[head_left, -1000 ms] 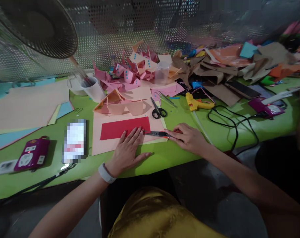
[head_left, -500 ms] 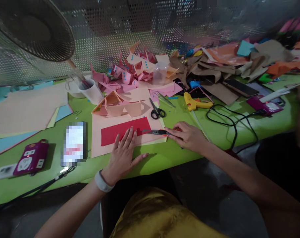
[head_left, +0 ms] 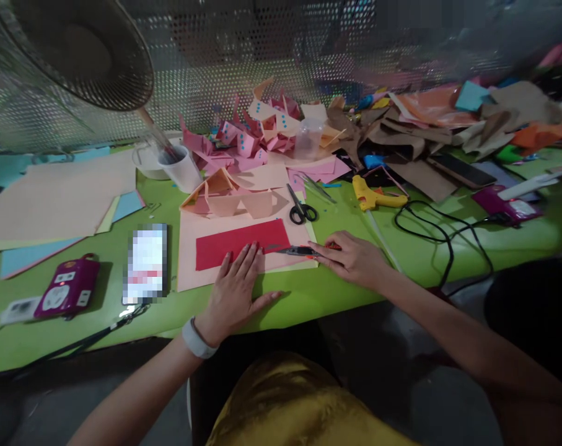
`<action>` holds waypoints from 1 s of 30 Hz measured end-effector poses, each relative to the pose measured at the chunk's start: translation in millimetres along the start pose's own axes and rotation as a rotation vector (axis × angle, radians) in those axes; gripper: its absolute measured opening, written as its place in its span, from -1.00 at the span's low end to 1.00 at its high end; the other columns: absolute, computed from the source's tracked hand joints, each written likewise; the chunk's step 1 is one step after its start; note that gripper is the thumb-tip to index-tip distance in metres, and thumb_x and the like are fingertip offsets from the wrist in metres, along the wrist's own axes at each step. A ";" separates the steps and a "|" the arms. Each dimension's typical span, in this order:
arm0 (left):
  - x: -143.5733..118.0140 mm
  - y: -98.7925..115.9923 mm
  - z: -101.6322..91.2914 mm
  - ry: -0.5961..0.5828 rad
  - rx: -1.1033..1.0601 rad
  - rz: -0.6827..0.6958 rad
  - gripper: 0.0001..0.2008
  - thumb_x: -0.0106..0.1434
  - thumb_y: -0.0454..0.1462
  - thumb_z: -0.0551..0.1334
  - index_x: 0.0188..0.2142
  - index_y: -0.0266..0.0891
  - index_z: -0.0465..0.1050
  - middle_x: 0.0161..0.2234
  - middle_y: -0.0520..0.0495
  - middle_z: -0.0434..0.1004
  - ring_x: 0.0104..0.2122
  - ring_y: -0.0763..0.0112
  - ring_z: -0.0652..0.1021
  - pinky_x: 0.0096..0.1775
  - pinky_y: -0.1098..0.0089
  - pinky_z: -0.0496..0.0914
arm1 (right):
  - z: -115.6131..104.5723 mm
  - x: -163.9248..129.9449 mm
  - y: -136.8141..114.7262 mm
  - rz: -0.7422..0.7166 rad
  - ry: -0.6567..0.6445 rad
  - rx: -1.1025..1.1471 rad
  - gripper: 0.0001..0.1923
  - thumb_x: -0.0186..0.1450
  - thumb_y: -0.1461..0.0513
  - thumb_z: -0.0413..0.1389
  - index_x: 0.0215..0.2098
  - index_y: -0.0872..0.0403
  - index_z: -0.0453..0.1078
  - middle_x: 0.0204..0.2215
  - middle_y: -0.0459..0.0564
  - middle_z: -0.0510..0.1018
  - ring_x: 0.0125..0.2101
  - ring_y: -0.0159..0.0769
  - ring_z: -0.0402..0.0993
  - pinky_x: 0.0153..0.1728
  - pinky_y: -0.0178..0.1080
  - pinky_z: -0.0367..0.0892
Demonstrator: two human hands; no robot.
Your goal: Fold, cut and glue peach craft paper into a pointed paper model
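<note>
My left hand [head_left: 238, 286] lies flat with its fingers spread, fingertips on the lower edge of a red paper strip [head_left: 237, 243]. Under the strip is a larger peach sheet [head_left: 190, 275]. In my right hand [head_left: 350, 259] is a utility knife [head_left: 299, 251] with a grey blade end and a black-and-orange handle. The knife lies low and almost level, its tip at the strip's lower right edge; my fingers hide part of the handle. Black-handled scissors [head_left: 302, 210] rest just beyond the strip. A folded peach paper shape [head_left: 238, 203] stands behind it.
A phone [head_left: 145, 263] and a purple power box [head_left: 67, 288] lie to the left. On the right are a yellow glue gun [head_left: 376, 195], a black cable [head_left: 441, 235] and another purple box [head_left: 508, 204]. Paper pieces [head_left: 253, 136], a white cup [head_left: 181, 170] and a fan [head_left: 83, 56] stand behind.
The whole view has shifted slightly, so things appear a little further right. Both hands keep nearly the same places on the paper and knife.
</note>
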State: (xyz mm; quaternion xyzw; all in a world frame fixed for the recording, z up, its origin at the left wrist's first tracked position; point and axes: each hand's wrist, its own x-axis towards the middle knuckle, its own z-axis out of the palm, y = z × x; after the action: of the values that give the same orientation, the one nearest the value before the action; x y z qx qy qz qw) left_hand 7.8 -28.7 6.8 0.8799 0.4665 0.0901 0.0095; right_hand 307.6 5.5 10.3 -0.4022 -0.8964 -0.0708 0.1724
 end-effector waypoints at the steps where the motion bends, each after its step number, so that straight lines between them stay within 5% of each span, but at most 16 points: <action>1: 0.0 0.1 -0.2 -0.002 0.001 0.000 -0.12 0.32 0.21 -0.08 0.39 -0.36 -0.10 0.37 -0.29 0.02 0.35 0.07 0.09 0.31 -0.01 -0.03 | -0.7 -0.8 0.3 -0.002 0.002 -0.005 -0.66 0.43 0.14 0.02 0.08 0.02 0.49 -0.32 0.06 0.52 -0.32 -0.28 0.38 -0.48 -0.30 0.17; 30: 0.1 -0.1 -0.1 -0.003 -0.019 -0.004 -0.12 0.31 0.21 -0.07 0.40 -0.32 -0.13 0.36 -0.28 0.04 0.35 0.05 0.10 0.31 -0.01 -0.05 | 0.0 4.2 -6.5 -0.014 0.009 0.011 -0.68 0.40 0.16 0.06 0.06 0.02 0.50 -0.31 0.07 0.52 -0.32 -0.28 0.38 -0.48 -0.29 0.19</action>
State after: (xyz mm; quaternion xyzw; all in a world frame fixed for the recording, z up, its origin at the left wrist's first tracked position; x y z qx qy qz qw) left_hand 7.9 -28.6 7.0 0.8789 0.4674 0.0933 0.0186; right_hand 300.2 4.1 11.9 -0.3947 -0.8987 -0.0689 0.1782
